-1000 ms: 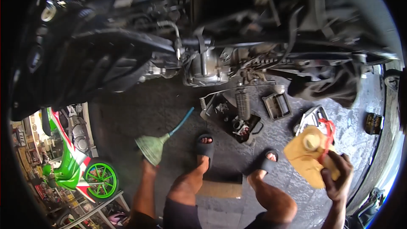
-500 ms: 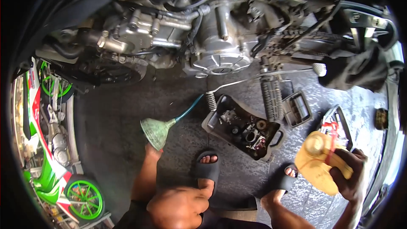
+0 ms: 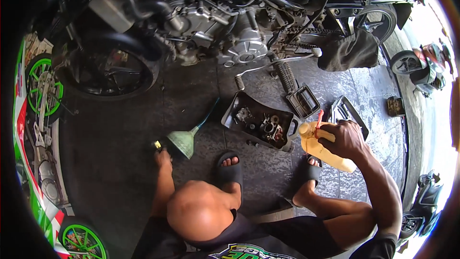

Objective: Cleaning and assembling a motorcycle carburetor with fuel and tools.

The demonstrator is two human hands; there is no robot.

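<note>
My right hand [image 3: 342, 139] is closed on a yellowish plastic jug [image 3: 330, 156], tilted, with its neck to the left and a red strip [image 3: 319, 119] near the neck. On my left, my left hand [image 3: 163, 158] is low by my knee, its fingers closed around a small dark object with a yellow end [image 3: 158, 145], whose kind I cannot make out. A pale green funnel [image 3: 182, 143] with a thin blue hose [image 3: 209, 111] is just right of that hand, apparently apart from it.
A motorcycle engine [image 3: 244, 45] and its kick lever [image 3: 275, 66] span the far side. Between lie a cut-open black container [image 3: 229, 119] of metal parts, a grey tray [image 3: 315, 110] and another open tray [image 3: 362, 121]. A green-wheeled motorcycle [image 3: 48, 187] stands left.
The right hand has brought the jug left and farther from me. My left hand has come out from behind the funnel, showing a yellow-ended object. The whole view has shifted.
</note>
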